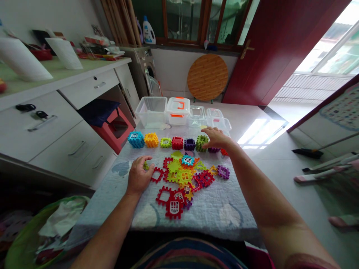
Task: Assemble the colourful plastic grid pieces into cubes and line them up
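Note:
My left hand [139, 175] rests on the left of the cloth, fingers curled around a small olive-green plastic piece [146, 165], mostly hidden. Beside it lies a red square frame piece [157, 174]. Fingers apart, my right hand [216, 138] reaches over an olive-green interlocking block [201, 143], the thumb at its right side. The row also has blue [136, 139], orange [151, 140], lime [165, 142], red [177, 143] and dark purple [189, 144] blocks. A loose heap holds yellow-green pieces [174, 165], a blue window piece [187, 160] and red window pieces [174, 207].
Behind the row stand an open clear bin [152, 112], a lidded box with orange clips [178, 111] and smaller clear containers [214, 113]. A purple piece [223, 172] lies at the right. Drawers [42, 123] and a red stool [117, 129] are left of the cloth-covered table [112, 203].

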Demonstrator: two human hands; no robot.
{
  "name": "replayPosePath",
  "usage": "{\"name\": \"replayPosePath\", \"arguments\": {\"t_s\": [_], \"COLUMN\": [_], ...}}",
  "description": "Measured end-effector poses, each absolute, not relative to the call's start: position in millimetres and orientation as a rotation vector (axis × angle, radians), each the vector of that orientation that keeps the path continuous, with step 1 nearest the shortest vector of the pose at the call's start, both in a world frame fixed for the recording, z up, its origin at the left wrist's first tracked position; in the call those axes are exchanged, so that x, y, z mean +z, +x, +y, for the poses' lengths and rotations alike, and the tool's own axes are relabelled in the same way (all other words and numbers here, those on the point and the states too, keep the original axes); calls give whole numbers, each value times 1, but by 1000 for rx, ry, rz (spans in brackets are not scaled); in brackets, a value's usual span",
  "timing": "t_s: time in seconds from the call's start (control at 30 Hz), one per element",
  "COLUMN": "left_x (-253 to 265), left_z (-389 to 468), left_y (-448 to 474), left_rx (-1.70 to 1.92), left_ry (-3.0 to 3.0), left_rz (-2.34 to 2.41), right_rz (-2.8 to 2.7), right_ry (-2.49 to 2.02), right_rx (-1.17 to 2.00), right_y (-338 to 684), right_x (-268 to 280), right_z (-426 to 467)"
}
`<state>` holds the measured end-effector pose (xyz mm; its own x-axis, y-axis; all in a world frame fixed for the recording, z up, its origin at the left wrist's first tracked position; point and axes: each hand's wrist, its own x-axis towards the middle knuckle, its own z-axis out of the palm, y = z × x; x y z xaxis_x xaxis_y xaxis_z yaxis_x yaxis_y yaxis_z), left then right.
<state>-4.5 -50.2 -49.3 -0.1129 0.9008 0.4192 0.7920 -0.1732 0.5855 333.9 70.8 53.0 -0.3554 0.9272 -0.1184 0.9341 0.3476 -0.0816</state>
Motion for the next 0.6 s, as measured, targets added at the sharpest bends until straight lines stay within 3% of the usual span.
{"name": "replayPosePath", "arguments": {"t_s": [0.6], "left_x": [-51], "left_z": [-49], "left_y": [-5], "left_rx": [1145], "left_ry": [1972], "left_rz": [1924], "right_rz": [2568], "right_ry": [1762], "right_rx": [-232], "right_y": [335], "right_x": [37], "right_z": [72]}}
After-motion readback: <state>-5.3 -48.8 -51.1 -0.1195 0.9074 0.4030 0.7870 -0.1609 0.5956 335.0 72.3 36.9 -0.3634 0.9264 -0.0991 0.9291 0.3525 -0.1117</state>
